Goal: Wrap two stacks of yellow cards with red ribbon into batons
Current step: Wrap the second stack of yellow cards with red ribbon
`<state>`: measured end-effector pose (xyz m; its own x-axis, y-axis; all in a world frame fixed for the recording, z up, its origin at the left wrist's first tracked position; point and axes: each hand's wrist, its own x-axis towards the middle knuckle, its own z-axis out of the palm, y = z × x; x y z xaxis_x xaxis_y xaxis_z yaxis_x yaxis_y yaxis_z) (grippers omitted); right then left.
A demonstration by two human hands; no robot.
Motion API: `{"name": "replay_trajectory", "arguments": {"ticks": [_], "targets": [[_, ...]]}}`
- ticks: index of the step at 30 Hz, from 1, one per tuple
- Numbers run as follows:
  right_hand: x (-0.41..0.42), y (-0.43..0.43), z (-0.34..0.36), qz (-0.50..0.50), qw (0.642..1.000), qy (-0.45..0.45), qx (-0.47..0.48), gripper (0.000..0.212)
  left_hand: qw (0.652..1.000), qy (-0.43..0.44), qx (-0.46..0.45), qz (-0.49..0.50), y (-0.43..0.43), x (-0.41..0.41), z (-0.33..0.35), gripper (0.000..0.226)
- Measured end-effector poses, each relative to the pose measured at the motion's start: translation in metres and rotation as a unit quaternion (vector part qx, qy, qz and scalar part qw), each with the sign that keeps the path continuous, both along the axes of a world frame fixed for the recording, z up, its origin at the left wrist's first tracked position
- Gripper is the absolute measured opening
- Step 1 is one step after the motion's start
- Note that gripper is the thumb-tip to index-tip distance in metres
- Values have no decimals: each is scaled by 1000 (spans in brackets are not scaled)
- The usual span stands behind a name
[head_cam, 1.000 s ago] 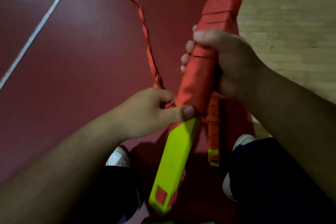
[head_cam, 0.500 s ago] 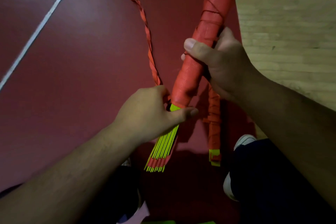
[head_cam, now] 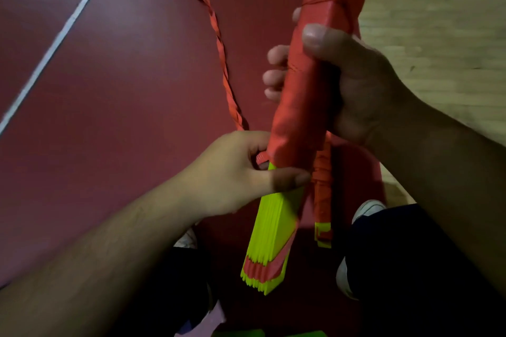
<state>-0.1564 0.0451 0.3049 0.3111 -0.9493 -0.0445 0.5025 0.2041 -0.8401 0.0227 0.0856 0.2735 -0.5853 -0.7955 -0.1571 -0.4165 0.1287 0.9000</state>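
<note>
Head view: nearest, the bare fanned end of the stack of yellow cards (head_cam: 269, 238) is seen beside a white shoe (head_cam: 367, 208). It is pinched by the left hand (head_cam: 232, 175), thumb laid across it just below the edge of the red ribbon (head_cam: 304, 107). Higher up, the wrapped length is gripped by the right hand (head_cam: 353, 82), fingers curled round it. A second wrapped bundle (head_cam: 323, 200) is partly hidden behind. Farther off, a twisted ribbon tail (head_cam: 221, 63) is laid on the red floor (head_cam: 123, 90)

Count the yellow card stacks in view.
2. The held stack is in both hands: left hand at the wrap's edge, right hand higher up. The second stack lies on the floor behind it, partly hidden. More may lie past the bottom edge.
</note>
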Motion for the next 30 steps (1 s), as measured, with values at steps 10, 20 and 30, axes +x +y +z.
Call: {"name": "replay_trajectory", "arguments": {"ticks": [10,20,30], "targets": [[-3,-4,0,-81,993,88,1,13,984,-170,5,-54,-14,21,2,17],[-3,-3,0,-45,993,111,-12,6,986,-46,159,35,-16,21,1,40],[8,-4,-6,-192,960,203,-33,37,950,-252,-172,71,6,-5,5,54]]}}
